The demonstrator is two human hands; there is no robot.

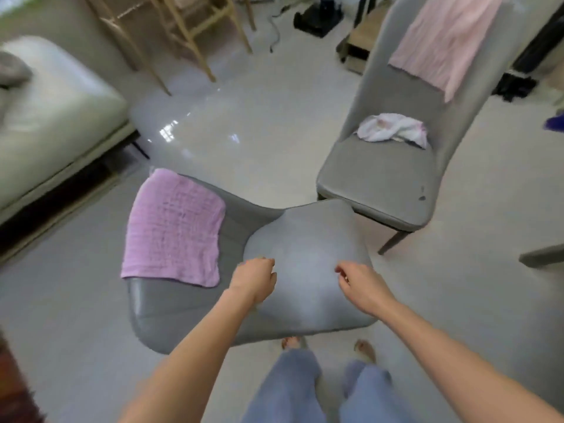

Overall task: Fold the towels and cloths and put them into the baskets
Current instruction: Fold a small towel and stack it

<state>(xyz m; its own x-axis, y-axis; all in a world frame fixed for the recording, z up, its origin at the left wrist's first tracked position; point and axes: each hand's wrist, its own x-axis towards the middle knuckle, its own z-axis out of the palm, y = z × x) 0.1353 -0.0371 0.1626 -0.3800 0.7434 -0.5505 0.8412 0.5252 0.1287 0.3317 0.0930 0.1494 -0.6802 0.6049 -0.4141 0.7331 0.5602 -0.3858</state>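
Note:
A purple towel (174,227) lies flat over the backrest of the near grey chair (158,312), which points left. My left hand (254,279) and my right hand (357,282) hover side by side above that chair's seat, fingers curled, holding nothing. On the second grey chair (378,181) at the right, a crumpled white cloth (393,129) lies on the seat and a pink cloth (442,41) hangs over the backrest. No basket is in view.
A pale sofa (52,117) stands at the left. Wooden stool legs (189,35) and black gear with a cable (317,16) are at the back. Glossy tiled floor (244,123) lies between the chairs. My legs and bare feet (329,349) are below the near chair.

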